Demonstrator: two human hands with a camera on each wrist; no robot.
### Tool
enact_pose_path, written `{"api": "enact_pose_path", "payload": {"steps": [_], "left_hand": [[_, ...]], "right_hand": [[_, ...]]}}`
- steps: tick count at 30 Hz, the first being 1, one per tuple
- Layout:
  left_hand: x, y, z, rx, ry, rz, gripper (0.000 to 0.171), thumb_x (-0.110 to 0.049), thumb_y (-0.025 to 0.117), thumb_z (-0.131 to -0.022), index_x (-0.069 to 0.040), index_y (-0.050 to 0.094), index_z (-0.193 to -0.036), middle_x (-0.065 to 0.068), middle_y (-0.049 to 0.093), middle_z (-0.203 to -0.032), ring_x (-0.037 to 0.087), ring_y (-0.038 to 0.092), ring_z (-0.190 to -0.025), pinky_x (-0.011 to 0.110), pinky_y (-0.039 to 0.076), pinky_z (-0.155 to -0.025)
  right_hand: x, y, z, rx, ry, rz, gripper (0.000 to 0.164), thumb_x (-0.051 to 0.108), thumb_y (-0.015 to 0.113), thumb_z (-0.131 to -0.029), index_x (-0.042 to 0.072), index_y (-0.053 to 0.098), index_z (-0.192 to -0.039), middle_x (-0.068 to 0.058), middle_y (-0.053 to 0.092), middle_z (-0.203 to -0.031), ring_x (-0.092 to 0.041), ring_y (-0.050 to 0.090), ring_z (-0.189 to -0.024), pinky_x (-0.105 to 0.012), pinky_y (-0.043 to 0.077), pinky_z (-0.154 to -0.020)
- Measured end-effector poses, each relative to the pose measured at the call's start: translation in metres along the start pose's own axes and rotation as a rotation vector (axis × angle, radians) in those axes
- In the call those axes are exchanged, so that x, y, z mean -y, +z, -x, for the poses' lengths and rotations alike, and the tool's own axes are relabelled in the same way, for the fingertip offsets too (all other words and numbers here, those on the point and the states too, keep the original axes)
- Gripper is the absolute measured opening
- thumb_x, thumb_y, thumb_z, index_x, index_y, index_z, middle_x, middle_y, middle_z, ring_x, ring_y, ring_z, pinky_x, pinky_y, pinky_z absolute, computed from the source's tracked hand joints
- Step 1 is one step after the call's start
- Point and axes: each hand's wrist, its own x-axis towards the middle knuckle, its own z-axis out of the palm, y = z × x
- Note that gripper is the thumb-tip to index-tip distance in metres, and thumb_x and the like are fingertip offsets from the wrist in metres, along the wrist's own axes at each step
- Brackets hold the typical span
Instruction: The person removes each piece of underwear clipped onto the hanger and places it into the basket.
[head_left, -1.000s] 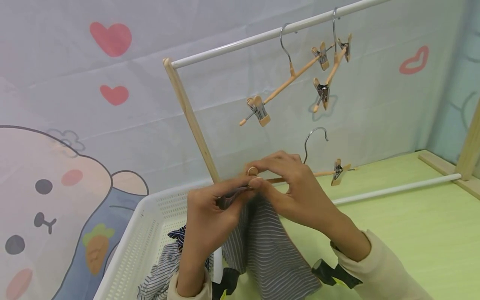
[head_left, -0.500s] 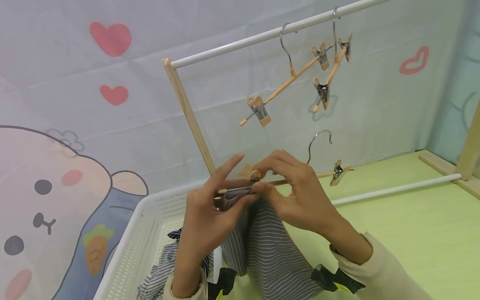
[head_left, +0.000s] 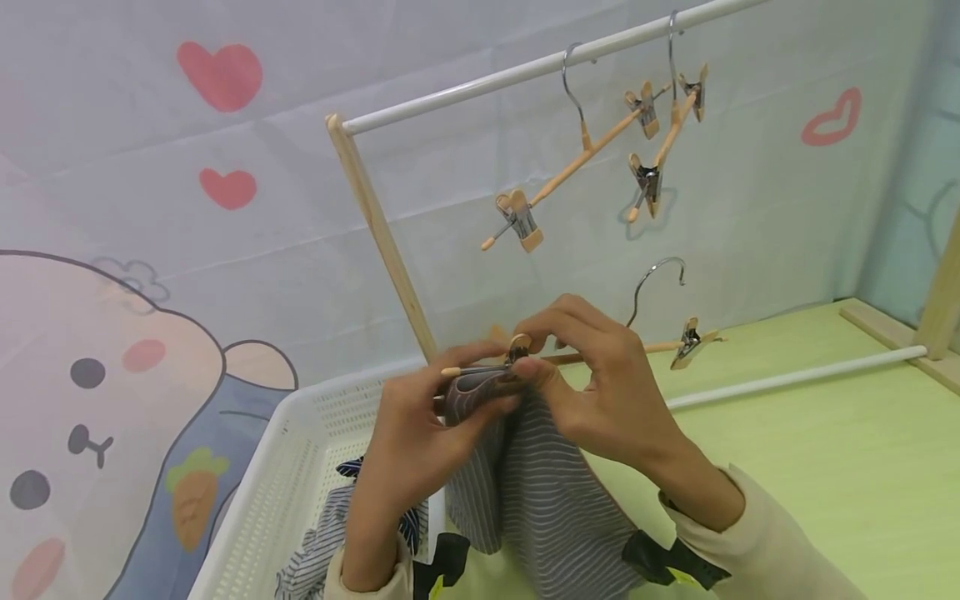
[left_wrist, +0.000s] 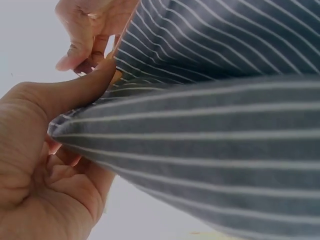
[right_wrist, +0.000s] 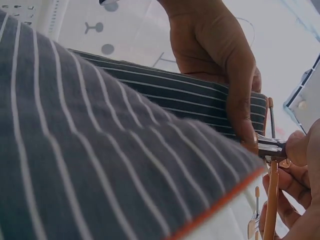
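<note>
A grey garment (head_left: 558, 492) with thin white stripes and an orange edge hangs down from my two hands. My left hand (head_left: 420, 442) pinches its folded upper edge between thumb and fingers; in the left wrist view the left thumb (left_wrist: 87, 85) presses on the cloth. My right hand (head_left: 607, 383) pinches the handles of a metal clip (right_wrist: 270, 146) at one end of a wooden clip hanger (right_wrist: 271, 200). This clip is right at the garment's edge, beside the left thumb. The hanger's far clip (head_left: 688, 343) has nothing in it. My right hand hides part of the bar.
Two more clip hangers (head_left: 585, 162) hang from the white rail (head_left: 465, 93) of a wood-framed rack. A white basket (head_left: 262, 467) with crumpled striped clothes (head_left: 322, 533) stands at the left. Low across the green table (head_left: 810, 467) runs another white rod (head_left: 795, 379).
My left index finger lifted off the clip, then bent back down by the hanger's tip. The hanger shifted slightly right. My right hand stays at the clip.
</note>
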Motion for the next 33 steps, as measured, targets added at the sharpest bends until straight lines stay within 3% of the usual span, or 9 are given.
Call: {"api": "enact_pose_path", "payload": {"steps": [4, 7, 11, 15, 20, 27, 33], "left_hand": [[0.004, 0.002, 0.001, 0.054, -0.031, -0.022, 0.032, -0.015, 0.076, -0.079, -0.01, 0.067, -0.109, 0.004, 0.068, -0.108, 0.009, 0.063, -0.088, 0.03, 0.056, -0.069], [0.007, 0.003, 0.003, 0.11, -0.09, -0.071, 0.035, -0.018, 0.077, -0.078, -0.014, 0.066, -0.11, 0.002, 0.069, -0.101, 0.007, 0.062, -0.084, 0.034, 0.054, -0.071], [0.01, 0.003, 0.005, 0.175, -0.135, -0.126, 0.035, -0.022, 0.077, -0.078, -0.017, 0.066, -0.111, 0.0, 0.069, -0.093, 0.006, 0.058, -0.07, 0.031, 0.053, -0.064], [0.013, 0.003, 0.005, 0.212, -0.107, -0.151, 0.031, -0.021, 0.075, -0.08, -0.015, 0.066, -0.109, -0.001, 0.068, -0.086, 0.006, 0.053, -0.064, 0.027, 0.05, -0.059], [0.014, 0.002, 0.005, 0.211, -0.084, -0.179, 0.017, -0.022, 0.072, -0.082, -0.015, 0.068, -0.097, -0.004, 0.063, -0.07, 0.005, 0.047, -0.056, 0.023, 0.044, -0.05], [0.011, 0.002, 0.004, 0.248, -0.169, -0.089, 0.014, -0.016, 0.067, -0.087, -0.017, 0.07, -0.101, -0.005, 0.071, -0.091, 0.001, 0.062, -0.074, 0.024, 0.056, -0.058], [0.012, 0.003, 0.004, 0.241, -0.199, -0.078, 0.017, -0.023, 0.064, -0.09, -0.016, 0.069, -0.104, -0.002, 0.072, -0.091, 0.003, 0.063, -0.074, 0.025, 0.056, -0.06]], "right_hand": [[0.0, -0.003, 0.0, -0.028, -0.002, 0.019, 0.017, 0.008, 0.071, -0.079, 0.012, 0.065, -0.094, 0.004, 0.055, -0.085, -0.01, 0.052, -0.08, -0.032, 0.051, -0.065], [-0.001, -0.003, 0.001, -0.047, 0.002, 0.031, 0.018, 0.007, 0.072, -0.079, 0.011, 0.065, -0.094, 0.004, 0.054, -0.083, -0.01, 0.051, -0.079, -0.032, 0.052, -0.063], [-0.001, -0.003, 0.001, -0.062, 0.0, 0.035, 0.017, 0.007, 0.071, -0.079, 0.011, 0.065, -0.094, 0.003, 0.053, -0.082, -0.011, 0.052, -0.079, -0.032, 0.05, -0.063], [-0.002, -0.003, 0.001, -0.078, -0.017, 0.031, 0.016, 0.007, 0.071, -0.079, 0.01, 0.065, -0.093, 0.003, 0.053, -0.082, -0.011, 0.052, -0.08, -0.032, 0.047, -0.065], [-0.002, -0.004, 0.0, -0.106, -0.03, 0.033, 0.014, 0.006, 0.071, -0.079, 0.009, 0.066, -0.092, 0.002, 0.054, -0.081, -0.01, 0.052, -0.079, -0.031, 0.048, -0.064], [-0.002, -0.006, 0.0, -0.131, -0.03, 0.032, 0.012, 0.004, 0.071, -0.079, 0.009, 0.066, -0.09, 0.002, 0.053, -0.079, -0.01, 0.052, -0.076, -0.033, 0.054, -0.065], [-0.002, -0.005, 0.0, -0.103, 0.003, 0.013, 0.013, 0.003, 0.071, -0.079, 0.01, 0.065, -0.089, 0.004, 0.052, -0.079, -0.01, 0.053, -0.078, -0.034, 0.056, -0.067]]}}
